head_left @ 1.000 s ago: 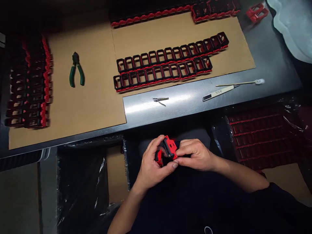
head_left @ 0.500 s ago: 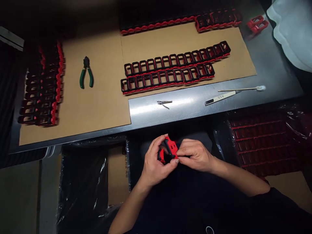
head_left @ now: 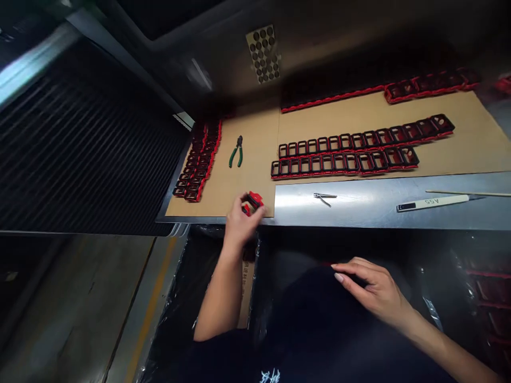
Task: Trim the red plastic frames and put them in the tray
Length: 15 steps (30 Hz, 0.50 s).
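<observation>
My left hand (head_left: 238,224) grips a red-and-black plastic frame (head_left: 254,200), fingers and thumb on opposite sides of it. It hovers over the front of the cardboard sheet (head_left: 223,205), close to the bench edge. My right hand (head_left: 371,287) is apart from it, in front of the bench and lower down. Its index finger and thumb point left with a small gap between them, and I see nothing held there. A faint red streak shows beside the index fingertip; I cannot make out what it is. Rows of similar frames (head_left: 343,162) stand on the cardboard.
Green-handled pliers (head_left: 236,153) lie left of the middle rows. More frames (head_left: 195,173) line the left side. Small nippers (head_left: 325,198), a white-handled knife (head_left: 433,203) and a thin stick (head_left: 465,192) rest on the metal strip. A plastic-lined box (head_left: 491,298) with frames stands lower right.
My left hand has carried the frame forward and left, from before my body to above the cardboard. My right hand has let go of it and moved away. The view has turned left.
</observation>
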Each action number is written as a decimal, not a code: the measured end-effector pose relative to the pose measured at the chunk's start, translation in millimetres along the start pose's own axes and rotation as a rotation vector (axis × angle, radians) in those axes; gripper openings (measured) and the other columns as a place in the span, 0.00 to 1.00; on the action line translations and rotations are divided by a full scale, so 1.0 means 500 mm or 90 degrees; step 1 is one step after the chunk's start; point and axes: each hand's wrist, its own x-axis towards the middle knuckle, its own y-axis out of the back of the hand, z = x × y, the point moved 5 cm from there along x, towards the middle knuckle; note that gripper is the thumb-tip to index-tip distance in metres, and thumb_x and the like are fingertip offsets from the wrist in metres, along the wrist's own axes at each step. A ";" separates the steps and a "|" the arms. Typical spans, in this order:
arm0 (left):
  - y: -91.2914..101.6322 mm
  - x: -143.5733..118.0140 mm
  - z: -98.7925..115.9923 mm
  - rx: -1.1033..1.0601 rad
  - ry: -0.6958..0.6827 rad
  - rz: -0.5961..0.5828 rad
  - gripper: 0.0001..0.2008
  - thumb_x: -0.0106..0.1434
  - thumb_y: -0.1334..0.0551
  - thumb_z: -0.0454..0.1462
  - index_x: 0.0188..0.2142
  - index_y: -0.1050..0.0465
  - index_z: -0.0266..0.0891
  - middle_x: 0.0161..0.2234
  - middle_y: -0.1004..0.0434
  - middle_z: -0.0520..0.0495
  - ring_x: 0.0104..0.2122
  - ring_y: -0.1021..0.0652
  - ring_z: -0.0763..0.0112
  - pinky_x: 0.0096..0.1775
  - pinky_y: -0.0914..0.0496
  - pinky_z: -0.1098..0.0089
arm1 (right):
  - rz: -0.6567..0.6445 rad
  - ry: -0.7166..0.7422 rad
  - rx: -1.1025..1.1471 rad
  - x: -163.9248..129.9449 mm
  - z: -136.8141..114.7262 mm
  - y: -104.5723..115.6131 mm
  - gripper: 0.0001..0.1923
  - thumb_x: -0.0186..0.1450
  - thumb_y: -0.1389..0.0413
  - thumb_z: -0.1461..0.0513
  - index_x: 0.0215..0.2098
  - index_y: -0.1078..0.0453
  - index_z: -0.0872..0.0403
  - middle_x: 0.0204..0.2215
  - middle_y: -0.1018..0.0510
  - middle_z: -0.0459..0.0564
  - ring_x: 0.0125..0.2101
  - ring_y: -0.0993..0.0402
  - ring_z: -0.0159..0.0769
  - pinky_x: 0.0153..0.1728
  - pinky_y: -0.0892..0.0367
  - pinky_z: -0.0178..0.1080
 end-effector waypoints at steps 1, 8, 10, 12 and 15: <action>0.023 0.048 -0.012 0.039 0.027 0.021 0.31 0.61 0.35 0.48 0.60 0.36 0.39 0.54 0.22 0.39 0.49 0.20 0.60 0.50 0.28 0.65 | 0.000 -0.005 -0.006 -0.003 0.004 0.000 0.08 0.70 0.41 0.61 0.46 0.20 0.50 0.29 0.20 0.46 0.28 0.22 0.32 0.30 0.27 0.32; 0.085 0.252 -0.054 0.172 0.079 0.031 0.20 0.60 0.35 0.48 0.46 0.25 0.38 0.51 0.20 0.33 0.52 0.22 0.46 0.49 0.29 0.58 | 0.054 -0.088 -0.039 -0.029 0.051 0.007 0.12 0.70 0.42 0.54 0.45 0.19 0.48 0.30 0.19 0.47 0.28 0.20 0.33 0.30 0.26 0.30; 0.085 0.288 -0.049 0.184 0.077 0.026 0.21 0.61 0.35 0.50 0.47 0.24 0.38 0.50 0.20 0.33 0.52 0.22 0.47 0.49 0.28 0.57 | 0.056 -0.116 -0.048 -0.032 0.062 0.005 0.13 0.70 0.42 0.52 0.44 0.19 0.48 0.31 0.18 0.47 0.30 0.19 0.34 0.31 0.25 0.30; 0.089 0.336 -0.032 0.191 0.082 0.029 0.23 0.63 0.35 0.51 0.49 0.26 0.37 0.50 0.21 0.35 0.51 0.22 0.50 0.50 0.27 0.55 | 0.044 -0.137 -0.062 -0.030 0.070 0.003 0.14 0.70 0.43 0.50 0.43 0.18 0.47 0.31 0.17 0.47 0.30 0.18 0.35 0.31 0.24 0.30; 0.101 0.432 0.009 0.200 0.085 0.047 0.23 0.67 0.37 0.49 0.54 0.29 0.37 0.53 0.24 0.40 0.51 0.22 0.57 0.52 0.27 0.52 | 0.035 -0.156 -0.088 -0.030 0.087 0.006 0.16 0.69 0.43 0.49 0.43 0.18 0.46 0.31 0.17 0.47 0.30 0.18 0.35 0.30 0.23 0.30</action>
